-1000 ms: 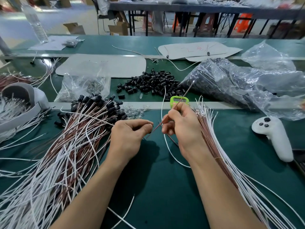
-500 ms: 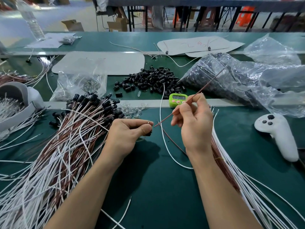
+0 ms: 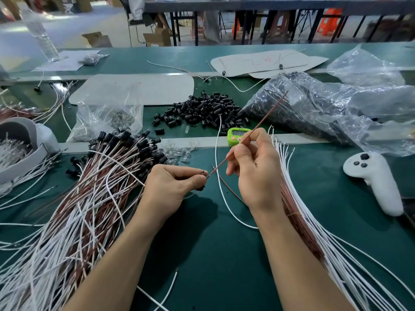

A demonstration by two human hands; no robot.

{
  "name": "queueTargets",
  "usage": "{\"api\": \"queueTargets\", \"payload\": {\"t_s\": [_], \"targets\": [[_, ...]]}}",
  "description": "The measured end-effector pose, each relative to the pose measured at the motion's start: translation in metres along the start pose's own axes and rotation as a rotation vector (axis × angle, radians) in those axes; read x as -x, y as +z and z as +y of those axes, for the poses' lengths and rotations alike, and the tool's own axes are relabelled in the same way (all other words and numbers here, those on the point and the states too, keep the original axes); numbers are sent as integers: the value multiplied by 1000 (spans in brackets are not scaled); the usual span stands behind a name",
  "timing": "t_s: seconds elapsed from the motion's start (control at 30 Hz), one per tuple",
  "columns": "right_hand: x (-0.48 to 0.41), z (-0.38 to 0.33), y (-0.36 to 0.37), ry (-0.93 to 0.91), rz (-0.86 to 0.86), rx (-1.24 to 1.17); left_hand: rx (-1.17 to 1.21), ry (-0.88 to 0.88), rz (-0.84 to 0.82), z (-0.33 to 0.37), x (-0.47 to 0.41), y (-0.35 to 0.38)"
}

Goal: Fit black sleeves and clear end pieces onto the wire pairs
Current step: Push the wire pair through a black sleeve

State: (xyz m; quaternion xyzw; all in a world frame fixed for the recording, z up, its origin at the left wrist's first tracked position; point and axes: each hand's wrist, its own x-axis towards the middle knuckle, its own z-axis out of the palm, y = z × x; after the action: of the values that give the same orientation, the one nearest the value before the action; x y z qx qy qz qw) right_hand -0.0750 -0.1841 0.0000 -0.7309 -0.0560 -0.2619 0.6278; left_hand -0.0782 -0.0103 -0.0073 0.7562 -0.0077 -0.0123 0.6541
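My right hand pinches a thin brown wire that slants up to the right; its lower tip points at my left fingertips. My left hand is closed on a small black sleeve, mostly hidden by the fingers. A loose white wire and another brown wire lie between my hands on the green mat. Loose black sleeves are heaped behind. Clear end pieces lie scattered by the mat's seam. Finished pairs with black ends pile up at the left; bare wires fan out at the right.
A green timer stands behind my right hand. A white controller lies at the right. Plastic bags of black parts and of clear parts sit at the back. A grey-and-white headset holds wires at far left.
My right hand has risen and drawn back to the right with the brown wire, whose lower tip now meets the left fingertips. The left hand stays in place.
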Motion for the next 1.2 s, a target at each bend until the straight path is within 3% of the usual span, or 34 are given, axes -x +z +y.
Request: {"api": "queueTargets", "payload": {"t_s": [0.3,0.57,0.67,1.03,1.2], "targets": [[3,1,3,6,-24,46,-44,3,-9,-2,0,-1],[10,0,5,-79,-73,243,-71,31,12,-4,-2,-3],[12,-1,6,-77,-93,247,-196,81,73,-5,-1,-2],[17,-1,16,238,-229,104,-212,142,116,-6,0,-1],[20,-2,15,91,-164,302,-266,186,140,-6,3,3]]}}
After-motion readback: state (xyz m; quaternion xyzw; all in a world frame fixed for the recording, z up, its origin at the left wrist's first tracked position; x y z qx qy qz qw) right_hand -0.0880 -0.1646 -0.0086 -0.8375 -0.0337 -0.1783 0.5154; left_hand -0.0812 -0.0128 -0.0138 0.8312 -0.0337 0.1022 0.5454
